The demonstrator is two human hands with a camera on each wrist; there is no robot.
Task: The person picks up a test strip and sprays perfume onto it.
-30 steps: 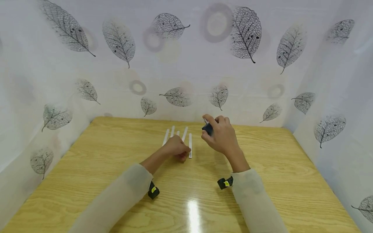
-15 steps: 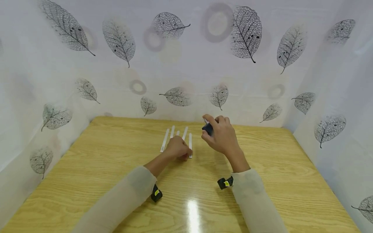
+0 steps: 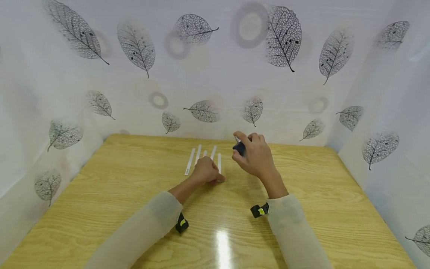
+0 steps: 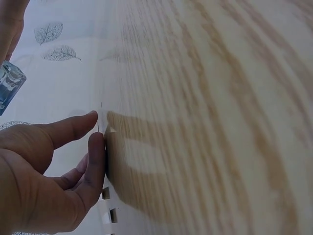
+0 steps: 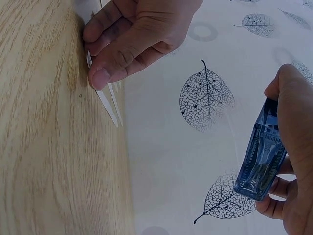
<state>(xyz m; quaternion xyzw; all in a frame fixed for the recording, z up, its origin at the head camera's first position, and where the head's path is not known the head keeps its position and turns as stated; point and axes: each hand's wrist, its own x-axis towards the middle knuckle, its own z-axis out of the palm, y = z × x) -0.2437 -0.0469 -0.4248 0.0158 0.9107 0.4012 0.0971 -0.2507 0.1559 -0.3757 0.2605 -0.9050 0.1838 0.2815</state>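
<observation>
Several narrow white paper strips [image 3: 189, 162] lie fanned out on the wooden table, partly covered by my left hand [image 3: 205, 171]. That hand pinches the near end of the rightmost strip [image 3: 219, 163] between thumb and finger, low over the wood. In the right wrist view this strip [image 5: 108, 110] slants out from under the thumb. My right hand [image 3: 258, 157] is raised to the right of the strips and grips a dark blue glass perfume bottle [image 3: 239, 148], its forefinger up at the top. Faint printing shows on the bottle [image 5: 260, 159] in the right wrist view.
The wooden table [image 3: 302, 209] ends at a pale curtain [image 3: 221, 82] printed with leaves, which also closes in both sides. Each wrist carries a small black camera, the left camera [image 3: 182, 224] and the right camera [image 3: 259, 210].
My left hand has shifted slightly right, and its fingers now cover the rightmost strip's near end, which showed before. The leftmost strip's near end has come into view. The right hand stays put.
</observation>
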